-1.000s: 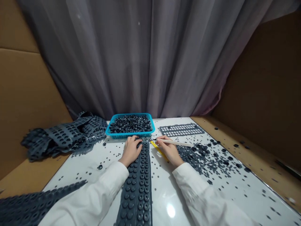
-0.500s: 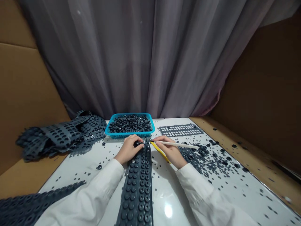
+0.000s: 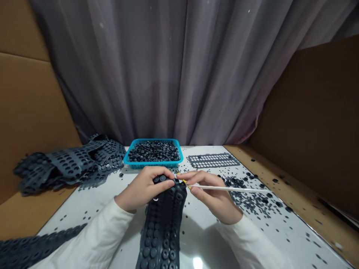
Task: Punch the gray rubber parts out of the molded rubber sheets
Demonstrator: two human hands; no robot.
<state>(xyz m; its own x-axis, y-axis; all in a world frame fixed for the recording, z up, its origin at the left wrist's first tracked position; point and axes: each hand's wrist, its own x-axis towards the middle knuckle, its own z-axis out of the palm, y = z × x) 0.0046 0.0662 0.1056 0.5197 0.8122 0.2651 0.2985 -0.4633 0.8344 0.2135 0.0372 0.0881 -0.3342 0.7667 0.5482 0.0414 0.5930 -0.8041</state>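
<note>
A long dark rubber strip (image 3: pixel 161 224) with rows of round caps runs toward me over the white table. My left hand (image 3: pixel 147 186) pinches its far end between thumb and fingers, and that end is bent up off the table. Close beside it, my right hand (image 3: pixel 213 192) grips a thin white stick (image 3: pixel 232 188), which points out to the right. A slim yellow tool (image 3: pixel 186 183) shows at the same fingertips, mostly hidden by the fingers. The tips of both hands meet at the strip's far right corner.
Behind my hands stands a blue basket (image 3: pixel 153 163) of small black pieces. A perforated dark sheet (image 3: pixel 213 160) lies to its right, near scattered black bits (image 3: pixel 252 198). Crumpled perforated sheets (image 3: pixel 70 162) are piled left; another strip (image 3: pixel 39 244) lies front left. Cardboard walls flank the table.
The strip's far end has come up and toward me with both hands. The white stick has swung to reach farther right, and the yellow tool is now mostly covered by my right fingers.
</note>
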